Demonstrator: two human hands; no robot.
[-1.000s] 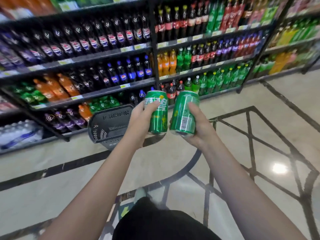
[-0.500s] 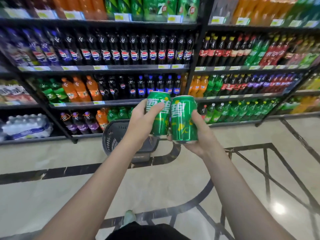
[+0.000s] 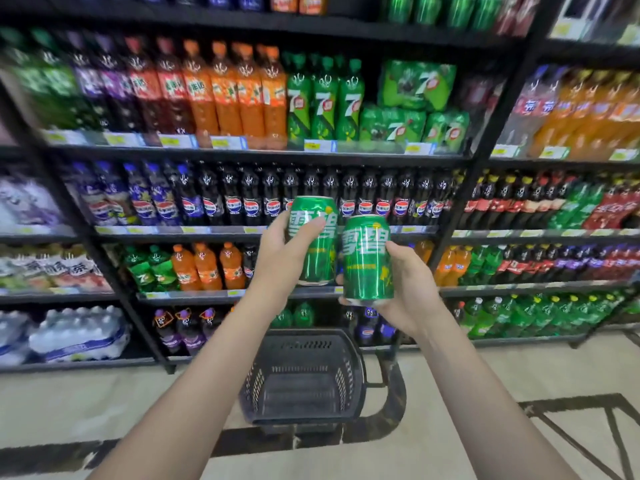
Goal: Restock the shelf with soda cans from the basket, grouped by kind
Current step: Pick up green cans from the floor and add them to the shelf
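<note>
Hands gripping one green can each, left hand [image 3: 277,258], right hand [image 3: 408,289], basket [image 3: 304,379] below, bottle-filled shelf [image 3: 263,155] behind.

Greens, oranges and dark cola tones on black shelving

The two cans, the left can [image 3: 316,240] and the right can [image 3: 367,259], are glossy green with large white characters and small yellow marks. The basket [image 3: 304,379] is black with slotted walls. The shelf [image 3: 263,155] is black, edged with yellow and white price tags. On it, the orange bottles [image 3: 239,95] have orange caps; the 7-Up bottles [image 3: 323,98] are green with white and red logos; the cola bottles [image 3: 252,199] are near black with red, white and blue round labels. The water packs [image 3: 79,334] are pale white and blue. The floor [image 3: 485,386] is cream stone with dark brown inlaid lines.
</note>
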